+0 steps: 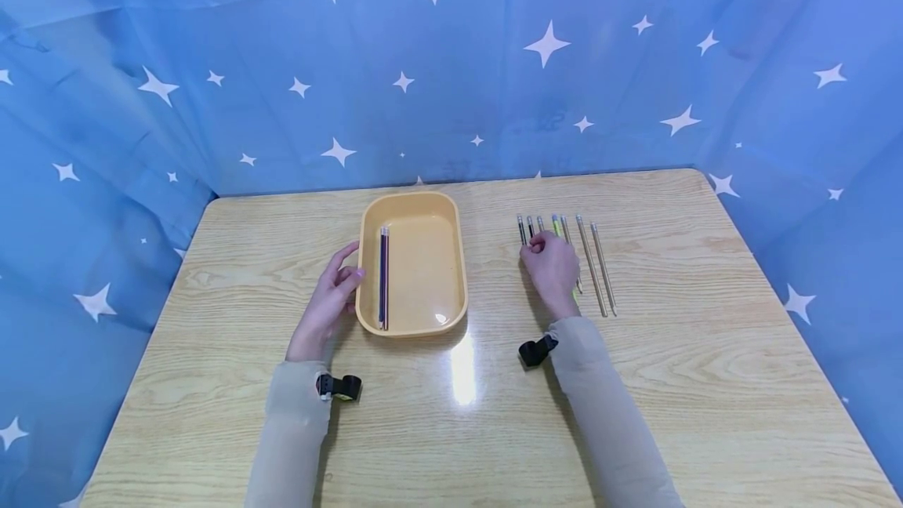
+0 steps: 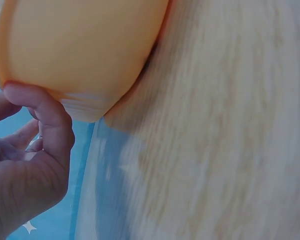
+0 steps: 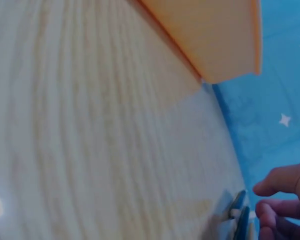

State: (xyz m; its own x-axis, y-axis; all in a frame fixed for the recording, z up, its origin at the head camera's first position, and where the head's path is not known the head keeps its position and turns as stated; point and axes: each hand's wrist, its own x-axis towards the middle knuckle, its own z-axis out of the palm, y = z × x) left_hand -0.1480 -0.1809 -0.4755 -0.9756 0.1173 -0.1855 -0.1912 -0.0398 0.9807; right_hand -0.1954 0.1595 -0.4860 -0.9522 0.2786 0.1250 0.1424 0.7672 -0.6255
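Observation:
A pale orange tray (image 1: 426, 273) stands left of centre on the table. Two dark pencils (image 1: 384, 277) lie side by side along its left inner wall. My left hand (image 1: 331, 292) holds the tray at its left side; in the left wrist view a bent digit presses just at the rim. Over a row of several pencils (image 1: 598, 266) on the right, my right hand (image 1: 553, 269) hovers at the left end with bent fingers. In the right wrist view its fingertips (image 3: 262, 187) are spread slightly beside the ends of dark pencils (image 3: 241, 222), and the gap between them holds nothing.
The wood-grain table (image 1: 705, 382) runs back to a blue curtain (image 1: 451, 61) with white stars, which also hangs along both sides. A bright light reflection shows on the tabletop between the forearms. Each wrist wears a small black camera (image 1: 538, 351).

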